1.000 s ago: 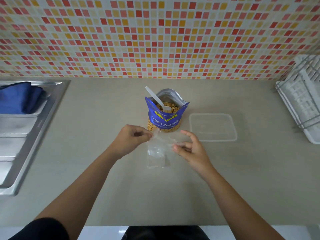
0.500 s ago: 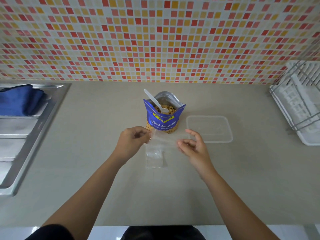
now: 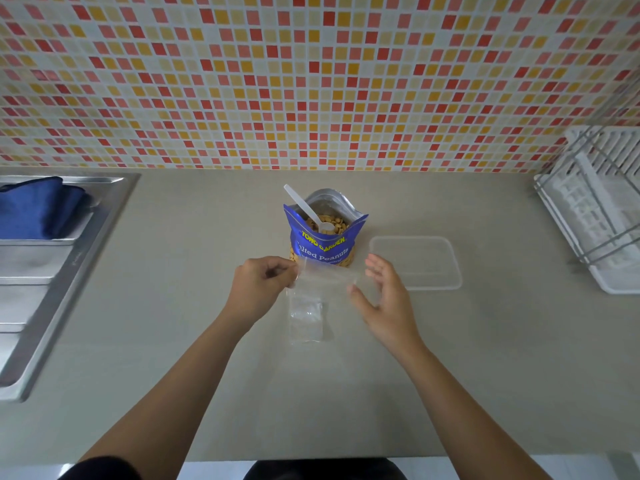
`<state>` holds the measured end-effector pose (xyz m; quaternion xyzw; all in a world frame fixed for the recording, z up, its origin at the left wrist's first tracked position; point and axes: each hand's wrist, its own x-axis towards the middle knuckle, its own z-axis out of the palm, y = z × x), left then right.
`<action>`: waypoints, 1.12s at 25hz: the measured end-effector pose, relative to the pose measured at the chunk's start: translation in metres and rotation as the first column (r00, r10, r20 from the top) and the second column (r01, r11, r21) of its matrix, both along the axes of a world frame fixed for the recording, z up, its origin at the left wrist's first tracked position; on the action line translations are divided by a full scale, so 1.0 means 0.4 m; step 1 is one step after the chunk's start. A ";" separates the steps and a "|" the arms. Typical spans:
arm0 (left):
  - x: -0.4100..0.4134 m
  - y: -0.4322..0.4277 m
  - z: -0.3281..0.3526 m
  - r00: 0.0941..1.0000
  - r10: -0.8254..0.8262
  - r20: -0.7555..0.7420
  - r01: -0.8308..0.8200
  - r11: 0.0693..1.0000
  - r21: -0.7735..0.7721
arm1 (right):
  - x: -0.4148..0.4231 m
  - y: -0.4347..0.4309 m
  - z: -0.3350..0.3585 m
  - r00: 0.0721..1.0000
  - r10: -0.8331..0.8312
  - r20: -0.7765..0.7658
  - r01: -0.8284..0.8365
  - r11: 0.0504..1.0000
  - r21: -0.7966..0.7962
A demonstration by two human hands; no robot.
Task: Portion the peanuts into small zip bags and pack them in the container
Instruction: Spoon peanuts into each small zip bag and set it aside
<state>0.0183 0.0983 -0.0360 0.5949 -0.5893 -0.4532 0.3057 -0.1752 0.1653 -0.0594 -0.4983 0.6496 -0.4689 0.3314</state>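
Observation:
A blue bag of salted peanuts (image 3: 323,242) stands open at the middle of the counter, with a white plastic spoon (image 3: 306,209) stuck in it. Just in front of it my left hand (image 3: 261,284) pinches the left edge of a clear small zip bag (image 3: 325,280) held above the counter. My right hand (image 3: 382,299) is at the bag's right edge with fingers spread; the thumb touches the plastic. More clear zip bags (image 3: 306,318) lie flat on the counter beneath. A clear rectangular container (image 3: 417,263) sits to the right of the peanut bag.
A steel sink (image 3: 45,268) with a blue cloth (image 3: 36,207) fills the left side. A white dish rack (image 3: 595,206) stands at the right edge. The tiled wall rises behind the counter.
The view shifted slightly. My right hand's fingers opened wider and rose toward the container, and the zip bag is stretched further between the hands.

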 end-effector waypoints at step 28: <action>-0.110 -0.228 0.096 0.985 0.141 0.103 -0.125 0.981 -0.146 | -0.025 -0.153 0.046 1.000 0.023 0.012 -0.022 0.998 -0.064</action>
